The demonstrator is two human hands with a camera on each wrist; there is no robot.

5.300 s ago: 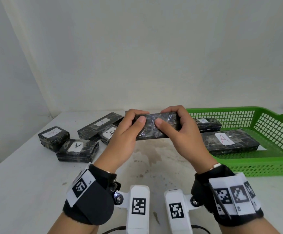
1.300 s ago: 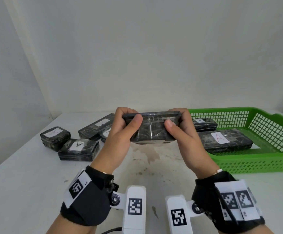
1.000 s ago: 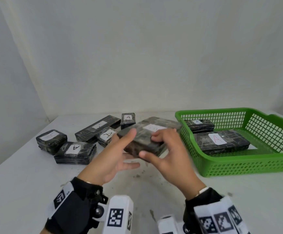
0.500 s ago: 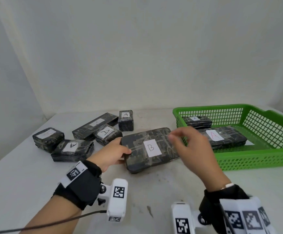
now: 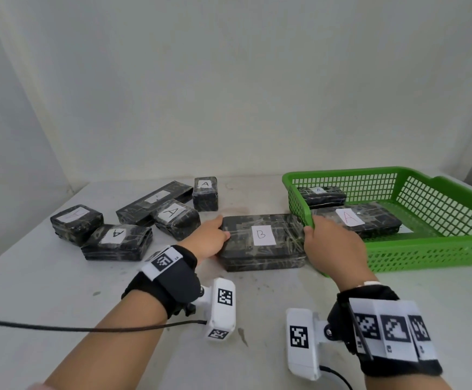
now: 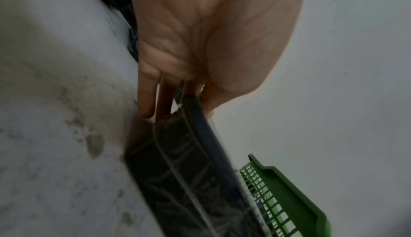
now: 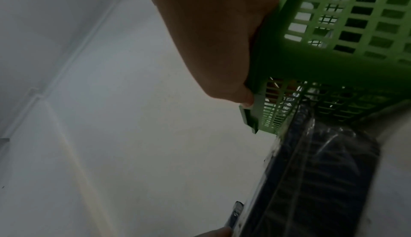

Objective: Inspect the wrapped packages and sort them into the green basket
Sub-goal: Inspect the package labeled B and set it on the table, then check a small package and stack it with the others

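A dark wrapped package with a white "B" label (image 5: 261, 243) lies flat on the white table, its right end against the green basket (image 5: 426, 249). My left hand (image 5: 222, 230) holds its left end, thumb on top and fingers down its side (image 6: 147, 100). My right hand (image 5: 312, 225) grips the basket's left rim near the front corner, thumb (image 7: 242, 96) outside on the mesh wall (image 7: 333, 56). Inside the basket lie a large package labelled "A" (image 5: 369, 223) and a small one (image 5: 320, 194). The wrist views show the B package (image 6: 189, 179) (image 7: 315, 179) from its ends.
Several more dark wrapped packages, most with "A" labels, lie in a cluster at the table's back left (image 5: 116, 242) (image 5: 177, 218) (image 5: 205, 192). A black cable (image 5: 60, 327) runs from the left wrist camera over the front of the table. A pale wall stands behind.
Both hands held the package up and turned it, then laid it label-up on the table beside the basket. The right hand let go and took hold of the basket's rim.
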